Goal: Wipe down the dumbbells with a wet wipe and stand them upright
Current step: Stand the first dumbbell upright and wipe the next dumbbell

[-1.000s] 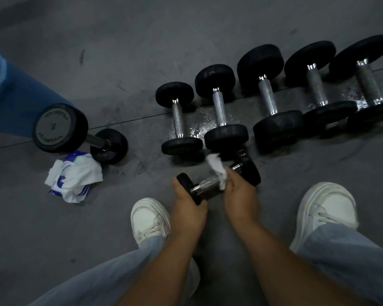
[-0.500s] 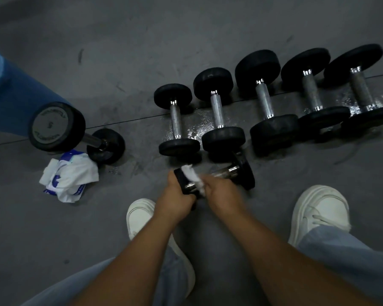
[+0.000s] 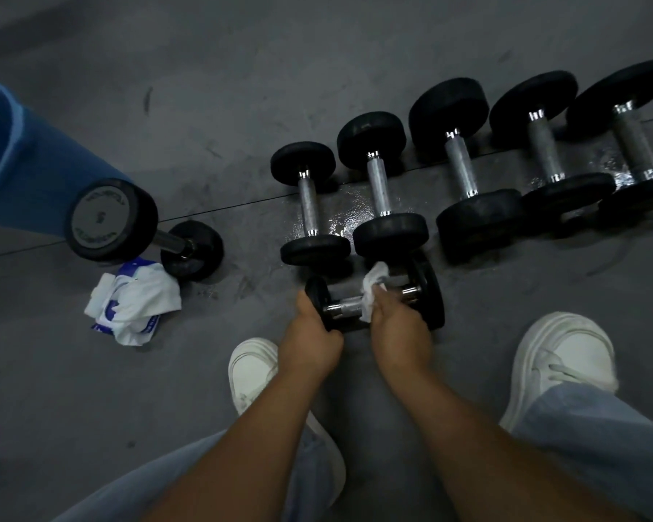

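Note:
A small black dumbbell point(image 3: 426, 292) with a chrome handle lies on its side on the floor in front of me. My left hand point(image 3: 310, 333) grips its left end plate. My right hand point(image 3: 400, 329) presses a white wet wipe point(image 3: 372, 286) around the middle of the handle. Beyond it, several black dumbbells point(image 3: 379, 186) lie in a row on a wet patch of floor, smallest on the left. One dumbbell point(image 3: 110, 220) stands upright at the left.
A white and blue wipes packet point(image 3: 132, 303) lies crumpled on the grey floor beside the upright dumbbell. A rolled blue mat point(image 3: 12, 156) lies at the far left. My white shoes point(image 3: 566, 356) and jeans flank the work spot.
My right hand with the wipe has slid along the handle, from the left end back toward the middle. My left hand has kept its hold on the left plate.

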